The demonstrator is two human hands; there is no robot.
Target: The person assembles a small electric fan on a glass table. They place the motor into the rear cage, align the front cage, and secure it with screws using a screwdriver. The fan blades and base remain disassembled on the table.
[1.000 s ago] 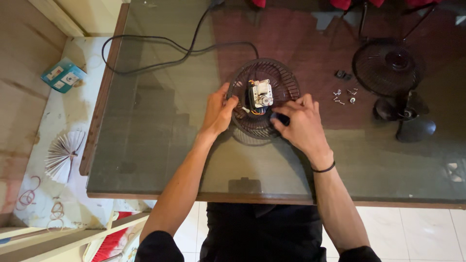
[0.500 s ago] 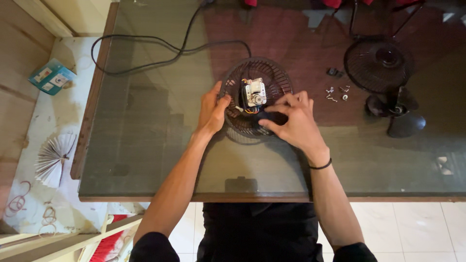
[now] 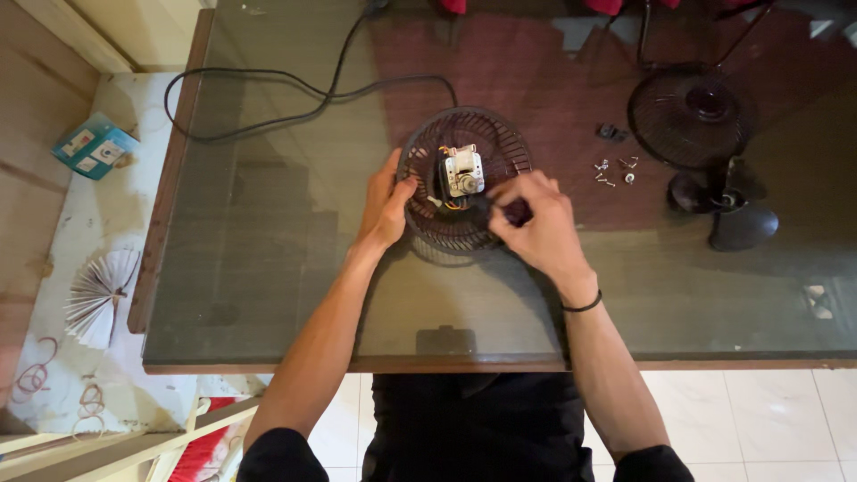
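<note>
Round black wire fan grille (image 3: 428, 143) with its bare white motor (image 3: 464, 172), lying mid-desk. Left hand (image 3: 384, 210) grips the grille's left rim, steadying it; right hand (image 3: 536, 223) pinches a small dark part (image 3: 516, 211) beside the motor. Loose screws (image 3: 616, 171) lie toward the right edge.

Screws (image 3: 614, 171), 2nd grille (image 3: 689, 118), fan blade (image 3: 728, 210) on table's right side.

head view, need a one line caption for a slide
Left hand steadies a round fan grille with its bare motor on a glass table; right hand grips a small dark part.
</note>
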